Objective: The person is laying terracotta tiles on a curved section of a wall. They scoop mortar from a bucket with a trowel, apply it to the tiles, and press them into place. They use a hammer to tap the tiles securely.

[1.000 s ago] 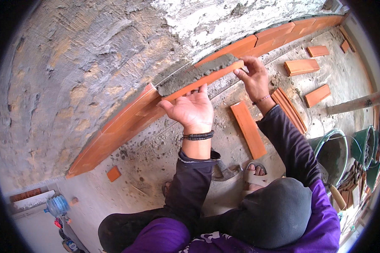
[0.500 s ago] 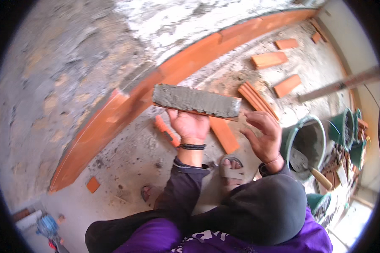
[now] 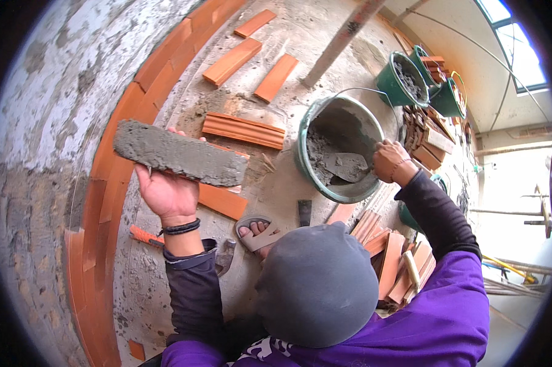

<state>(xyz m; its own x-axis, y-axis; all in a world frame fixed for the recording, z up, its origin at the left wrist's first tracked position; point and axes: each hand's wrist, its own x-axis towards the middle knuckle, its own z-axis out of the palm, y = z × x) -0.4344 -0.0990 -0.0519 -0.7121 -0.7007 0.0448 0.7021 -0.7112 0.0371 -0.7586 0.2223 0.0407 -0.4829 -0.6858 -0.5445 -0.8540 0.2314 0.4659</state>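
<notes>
Left hand: my left hand [image 3: 166, 192] is up in front of the wall, fingers curled under a tile [image 3: 179, 153] and gripping it flat, buttered face up.
Tile: one long orange tile, its top coated end to end in rough grey mortar [image 3: 166, 150]; only a sliver of orange shows at its right end.
Right hand: my right hand [image 3: 389, 160] is over the rim of the bucket [image 3: 313, 177], fingers closed round the handle of a trowel [image 3: 346, 166] whose blade lies down in the mix.
Bucket: green, standing on the floor to my right, mortar caked on its inner wall and a fair heap left in the bottom.
Done: a curved band of tiles [image 3: 114, 183] already runs along the foot of the wall [image 3: 37, 122], from the far end down past my left forearm.
Left: this tile is not on the wall yet; rough bare render shows above the band, and I judge plenty of courses remain.
Stock: loose tiles [image 3: 244, 129] lie on the floor beyond my left hand, more stacked [image 3: 389, 263] by my right side.
Stage: mid-job, I'd say: buttering this tile looks nearly finished.
</notes>
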